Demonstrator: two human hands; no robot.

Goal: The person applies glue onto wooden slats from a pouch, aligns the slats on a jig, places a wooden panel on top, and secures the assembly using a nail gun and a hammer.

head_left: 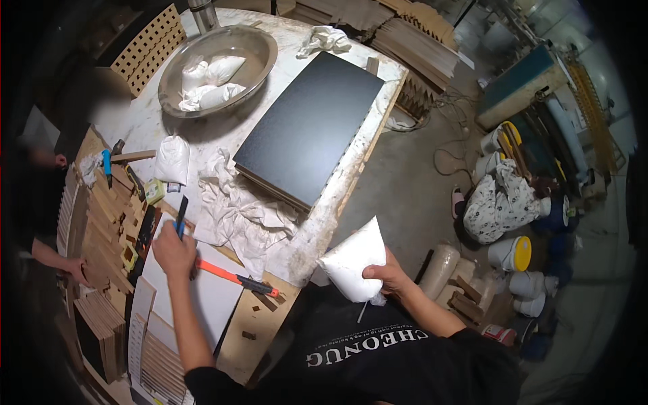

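My right hand (388, 273) grips a plump clear plastic bag of white material (354, 260) in front of my chest, its pointed corner up and its gathered end hanging below. My left hand (174, 251) is closed around a blue tool with a flat black end (181, 214), which looks like a utility knife; its lower part is hidden by the fingers. Just right of that hand lies an orange-and-black handled tool (233, 275), its left end hidden. A crumpled white cloth (246, 219) lies beyond it, and another white bag (173, 160) stands on the table.
A stack of dark panels (310, 128) sits on the white table. Behind it are a metal basin (253, 71) holding several white bags and a rag (324, 40). Wood pieces (111, 216) and another person's hand (75, 268) are at left. Buckets (509, 253) stand on the floor at right.
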